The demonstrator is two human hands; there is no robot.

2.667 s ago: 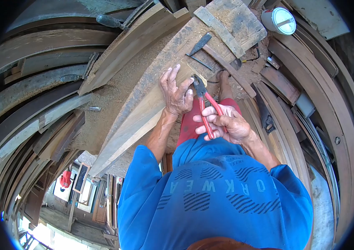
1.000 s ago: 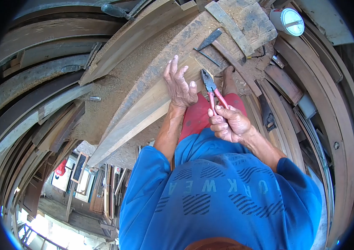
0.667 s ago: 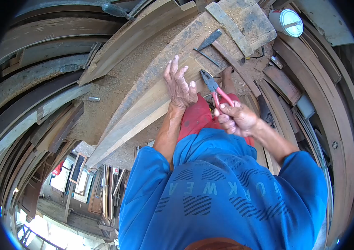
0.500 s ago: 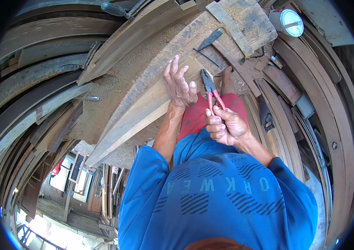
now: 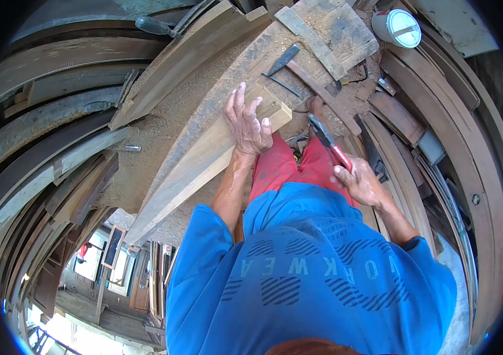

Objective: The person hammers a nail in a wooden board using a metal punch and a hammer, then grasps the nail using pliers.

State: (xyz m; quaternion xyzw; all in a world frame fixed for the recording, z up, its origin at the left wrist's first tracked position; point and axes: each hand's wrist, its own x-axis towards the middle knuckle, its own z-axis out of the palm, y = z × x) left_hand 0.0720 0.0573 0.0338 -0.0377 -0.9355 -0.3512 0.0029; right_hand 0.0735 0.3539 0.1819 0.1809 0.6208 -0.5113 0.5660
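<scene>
My left hand [image 5: 247,122] rests on a pale timber beam [image 5: 201,157] close to its squared end, fingers spread and holding nothing. On the right, my right hand [image 5: 361,182] is closed around the red handles of a pair of pliers [image 5: 326,137]. The pliers' dark jaws point up and left, a short way right of the beam's end and apart from it. Beyond the beam, a hammer [image 5: 318,81] lies on the worn workbench [image 5: 237,65], its handle reaching past the bench edge. Beside the hammer head is a thin dark metal rod [image 5: 281,84].
A wooden strip [image 5: 312,42] lies across the bench's far end. The white bucket [image 5: 405,29] stands at upper right. Long boards [image 5: 441,130] line the right side, and stacked planks [image 5: 80,56] fill the left. A small metal cylinder [image 5: 132,148] lies in sawdust.
My right hand has swung right with the pliers, away from the beam's end, which now shows fully. My left hand stays on the beam. The view has shifted slightly.
</scene>
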